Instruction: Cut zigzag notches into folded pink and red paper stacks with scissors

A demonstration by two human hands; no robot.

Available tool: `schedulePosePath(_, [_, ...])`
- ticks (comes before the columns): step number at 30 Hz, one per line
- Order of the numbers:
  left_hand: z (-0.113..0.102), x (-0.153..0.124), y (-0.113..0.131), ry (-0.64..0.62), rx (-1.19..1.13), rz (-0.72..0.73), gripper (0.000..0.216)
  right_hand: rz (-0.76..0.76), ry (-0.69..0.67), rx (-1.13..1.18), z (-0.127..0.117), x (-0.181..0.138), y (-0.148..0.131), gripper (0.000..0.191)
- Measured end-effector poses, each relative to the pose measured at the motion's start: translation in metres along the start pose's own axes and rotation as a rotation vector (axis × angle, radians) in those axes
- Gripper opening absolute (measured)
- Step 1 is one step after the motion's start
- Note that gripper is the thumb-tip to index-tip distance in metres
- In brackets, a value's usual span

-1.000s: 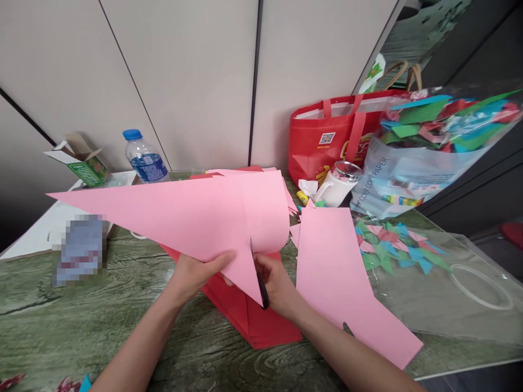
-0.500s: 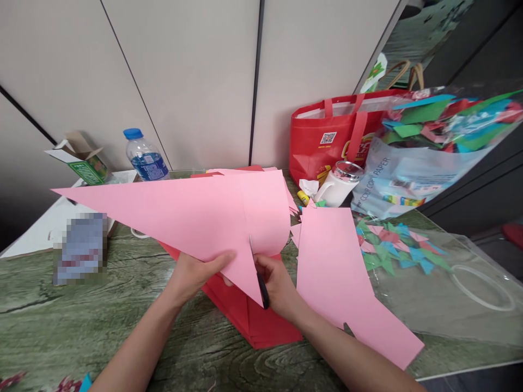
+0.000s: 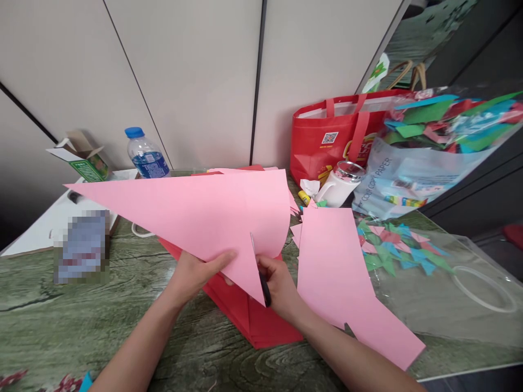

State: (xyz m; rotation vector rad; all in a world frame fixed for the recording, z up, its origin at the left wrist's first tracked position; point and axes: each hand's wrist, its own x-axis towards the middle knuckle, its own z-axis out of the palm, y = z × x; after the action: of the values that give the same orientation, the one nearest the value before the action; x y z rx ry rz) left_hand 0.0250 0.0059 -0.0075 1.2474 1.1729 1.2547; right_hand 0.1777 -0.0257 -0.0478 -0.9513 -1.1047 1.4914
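Observation:
My left hand [image 3: 206, 272] pinches the lower edge of a large pink paper sheet [image 3: 196, 212], thumb on top and fingers beneath. The sheet tapers to a long point at the left and curls at its right side. In my right hand [image 3: 278, 283] is a pair of scissors [image 3: 265, 288] with dark handles. One thin blade shows above the pink sheet at the cut; the rest is hidden by paper and fingers. Red paper [image 3: 261, 324] lies stacked under both hands. Another cut pink sheet [image 3: 330, 261] rests just right of my right hand.
At the back stand a water bottle [image 3: 147, 155], a green box [image 3: 90, 165], a red bag [image 3: 312, 136] and a white mug [image 3: 340, 185]. Plastic bags of coloured paper pieces [image 3: 396, 247] are at the right. A blurred-out item [image 3: 81, 247] lies left.
The pink sheet's left tip has shifted slightly to the right, and its curled right side has changed shape a little. Both hands keep their grips in nearly the same place.

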Motion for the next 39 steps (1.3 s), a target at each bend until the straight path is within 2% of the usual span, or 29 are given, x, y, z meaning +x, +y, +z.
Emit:
schedulePosePath(5, [-0.002, 0.005, 0.004, 0.017, -0.149, -0.04, 0.046, -0.032, 0.046, -0.02, -0.002, 0.002, 0.006, 0.023])
schedulePosePath(8, [-0.003, 0.008, 0.009, 0.016, -0.216, -0.043, 0.051, -0.022, 0.036, -0.035, -0.003, 0.002, 0.006, 0.022])
schedulePosePath(16, [-0.008, 0.009, 0.005, 0.004, -0.088, -0.007, 0.055, -0.058, -0.012, -0.064, -0.004, 0.002, -0.001, 0.03])
schedulePosePath(20, [-0.01, 0.008, 0.001, -0.041, -0.047, -0.011, 0.05, -0.093, -0.014, -0.055, -0.004, 0.002, -0.005, 0.031])
schedulePosePath(26, [-0.009, 0.008, -0.003, -0.053, -0.02, 0.009, 0.048, -0.096, -0.012, -0.029, -0.003, 0.002, -0.011, 0.03])
schedulePosePath(39, [-0.006, 0.007, 0.0, -0.026, -0.044, -0.005, 0.046, -0.086, 0.027, -0.071, -0.005, 0.001, -0.006, 0.024])
